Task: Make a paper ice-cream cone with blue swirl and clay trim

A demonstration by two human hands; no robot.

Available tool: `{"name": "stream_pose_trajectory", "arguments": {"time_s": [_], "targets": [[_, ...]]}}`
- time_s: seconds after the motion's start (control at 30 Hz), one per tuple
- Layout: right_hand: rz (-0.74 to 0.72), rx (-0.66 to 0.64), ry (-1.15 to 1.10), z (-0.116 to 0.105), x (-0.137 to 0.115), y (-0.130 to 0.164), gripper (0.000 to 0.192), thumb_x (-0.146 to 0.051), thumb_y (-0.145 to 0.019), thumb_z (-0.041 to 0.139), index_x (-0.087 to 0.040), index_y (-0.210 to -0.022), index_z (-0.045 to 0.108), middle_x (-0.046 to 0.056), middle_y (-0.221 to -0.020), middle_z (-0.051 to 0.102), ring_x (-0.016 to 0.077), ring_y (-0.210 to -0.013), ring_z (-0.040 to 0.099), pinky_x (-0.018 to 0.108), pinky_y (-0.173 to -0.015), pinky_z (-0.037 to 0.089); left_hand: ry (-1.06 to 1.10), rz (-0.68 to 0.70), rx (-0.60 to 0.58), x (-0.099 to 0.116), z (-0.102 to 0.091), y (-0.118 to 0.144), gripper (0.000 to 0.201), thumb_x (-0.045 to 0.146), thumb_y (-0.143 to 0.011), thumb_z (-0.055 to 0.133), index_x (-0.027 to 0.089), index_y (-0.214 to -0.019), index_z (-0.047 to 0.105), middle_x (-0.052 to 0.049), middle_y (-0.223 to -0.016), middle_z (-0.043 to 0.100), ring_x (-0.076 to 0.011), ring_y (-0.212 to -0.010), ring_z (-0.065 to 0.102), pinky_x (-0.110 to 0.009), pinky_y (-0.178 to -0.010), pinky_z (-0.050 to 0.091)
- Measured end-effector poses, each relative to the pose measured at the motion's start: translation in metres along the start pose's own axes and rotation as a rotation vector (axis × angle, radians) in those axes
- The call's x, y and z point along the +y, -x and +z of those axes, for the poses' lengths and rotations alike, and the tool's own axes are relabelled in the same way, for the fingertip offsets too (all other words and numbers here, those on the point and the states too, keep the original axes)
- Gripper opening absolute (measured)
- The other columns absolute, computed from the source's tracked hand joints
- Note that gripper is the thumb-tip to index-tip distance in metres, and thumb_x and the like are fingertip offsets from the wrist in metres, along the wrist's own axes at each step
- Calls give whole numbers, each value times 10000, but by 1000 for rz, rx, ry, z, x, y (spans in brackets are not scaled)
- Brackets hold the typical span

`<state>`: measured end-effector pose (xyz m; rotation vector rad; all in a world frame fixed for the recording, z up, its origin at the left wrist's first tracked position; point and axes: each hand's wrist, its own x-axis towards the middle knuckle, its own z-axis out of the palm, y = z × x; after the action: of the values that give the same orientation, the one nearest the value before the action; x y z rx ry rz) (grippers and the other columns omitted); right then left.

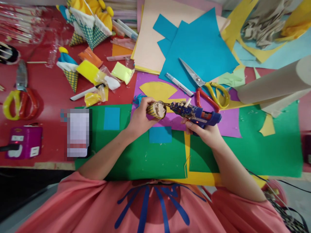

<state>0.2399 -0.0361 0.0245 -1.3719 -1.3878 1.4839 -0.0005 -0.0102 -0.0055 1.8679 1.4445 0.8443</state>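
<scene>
My left hand (140,117) grips a small paper cone (156,110) with a yellow and blue check pattern, its open end stuffed with pale filling. A blue glue gun (197,114) sits in my right hand (205,131), and its nozzle points left into the cone's open end. Both hands hover above green paper (136,155) and purple paper (228,124) on the red table. Two small blue paper rectangles lie on the green sheet, one (111,118) left of my left hand and one (160,134) below the cone.
Scissors with yellow and red handles (209,89) and a white marker (179,84) lie just beyond the glue gun on blue paper (201,45). Finished cones (69,69) and foam pieces sit at the back left. Another pair of scissors (20,97) and a purple device (24,142) are far left.
</scene>
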Motion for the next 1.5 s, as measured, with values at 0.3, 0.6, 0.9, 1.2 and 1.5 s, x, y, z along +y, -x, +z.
{"name": "stream_pose_trajectory", "arguments": {"time_s": [0.3,0.6,0.9,1.2,1.5], "targets": [[-11,-2,69,-1,2,-1,288,-446,-811,684,-184,-726,598,-5,-571,588,128,-509,543,282,-519,451,-13,25,-1,-3,1,1,529,163,-692,749,230,-1108,429,-31,-1099,621,-188,-955,677,-281,-780,543],[-29,14,105,-2,5,-1,277,-424,-805,681,-178,-718,589,-15,-564,567,116,-495,529,266,-503,440,-120,189,13,3,-3,-1,516,155,-742,678,242,-1202,461,-42,-1203,627,-217,-1130,621,-345,-943,521],[-37,3,102,-1,5,-1,285,-436,-809,677,-181,-721,586,-16,-570,560,113,-491,524,260,-492,430,-137,270,29,-2,-2,-2,450,160,-741,647,219,-1152,474,-50,-1099,632,-218,-1057,629,-340,-877,529],[-34,-6,67,0,2,0,261,-425,-806,687,-178,-765,610,-8,-594,590,112,-503,543,255,-502,454,-141,140,-11,-2,-1,-2,470,223,-746,700,227,-1152,464,-38,-1125,648,-219,-1018,655,-321,-832,532],[-52,-7,51,-1,5,-1,242,-405,-803,693,-180,-762,614,-5,-581,609,114,-494,561,259,-507,470,-121,108,3,0,-1,-2,471,216,-735,718,225,-1139,476,-36,-1090,650,-210,-998,664,-316,-831,538]]}}
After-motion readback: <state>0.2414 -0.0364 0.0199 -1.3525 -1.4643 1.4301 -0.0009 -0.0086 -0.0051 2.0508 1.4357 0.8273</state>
